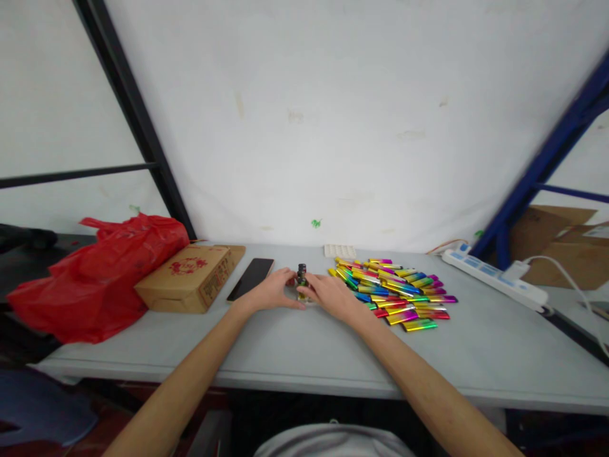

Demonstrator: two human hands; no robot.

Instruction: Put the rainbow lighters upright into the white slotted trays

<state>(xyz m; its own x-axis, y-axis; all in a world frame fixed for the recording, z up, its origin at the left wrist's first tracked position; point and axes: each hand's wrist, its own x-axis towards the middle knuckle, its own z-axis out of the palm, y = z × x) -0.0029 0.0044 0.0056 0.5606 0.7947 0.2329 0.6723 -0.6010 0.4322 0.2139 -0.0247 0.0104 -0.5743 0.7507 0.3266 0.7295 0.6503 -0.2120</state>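
Grey desk [304, 355] against scuffed white wall [304, 139]; dark frame [130, 95] left, blue frame [547, 162] right. Mid-desk: small black-topped object [301, 271], upright between left hand [269, 293], thumb and fingers spread in curve, and right hand [330, 295], fingers against it; cannot tell whether pinching. Shiny multicoloured pile [394, 289] and power strip [495, 277] right; phone [251, 279], carton [183, 279], red bag [104, 273] left.

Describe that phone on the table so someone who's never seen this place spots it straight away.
On the grey table, find the brown cardboard box with red print. Between it and the left hand lies the phone, flat. Its plain dark face sets it apart from the box and the shiny, multicoloured sticks.
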